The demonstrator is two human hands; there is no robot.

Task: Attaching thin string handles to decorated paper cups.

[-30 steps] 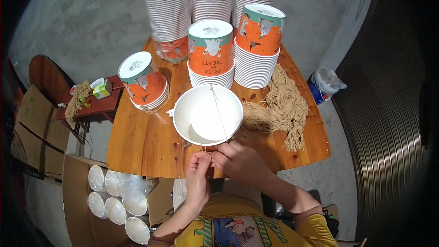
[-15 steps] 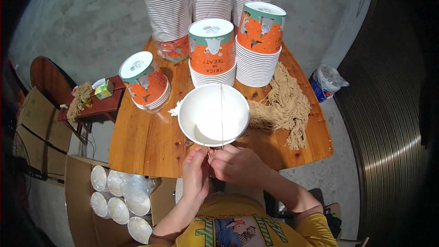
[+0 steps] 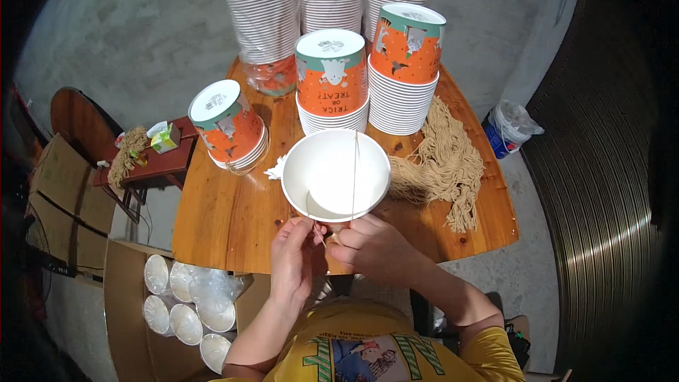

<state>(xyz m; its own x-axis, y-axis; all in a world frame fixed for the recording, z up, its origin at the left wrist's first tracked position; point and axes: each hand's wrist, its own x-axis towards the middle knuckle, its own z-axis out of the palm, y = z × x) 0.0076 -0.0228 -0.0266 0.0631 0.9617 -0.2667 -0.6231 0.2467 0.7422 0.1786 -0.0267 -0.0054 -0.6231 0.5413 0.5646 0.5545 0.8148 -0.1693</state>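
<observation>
A white-lined paper bucket (image 3: 332, 170) stands mouth up near the table's front edge, with a thin tan string (image 3: 355, 170) stretched across its opening from the far rim to the near one. Just below the near rim, my left hand (image 3: 291, 255) pinches the string's end against the bucket's outer side. My right hand (image 3: 378, 249) is closed beside it, its fingers on the same string, a short piece of which shows between the hands. The fingertips are partly hidden behind the knuckles.
Upside-down stacks of orange buckets (image 3: 331, 85) stand behind, with tall wrapped stacks (image 3: 262, 14) further back. A heap of tan string (image 3: 453, 170) lies at right. A cardboard box (image 3: 127, 311) holding wrapped white buckets sits on the floor at lower left.
My hands have drawn slightly apart, and the string between them shows more plainly. The whole view has shifted a little, moving the bucket and stacks slightly rightward in the picture.
</observation>
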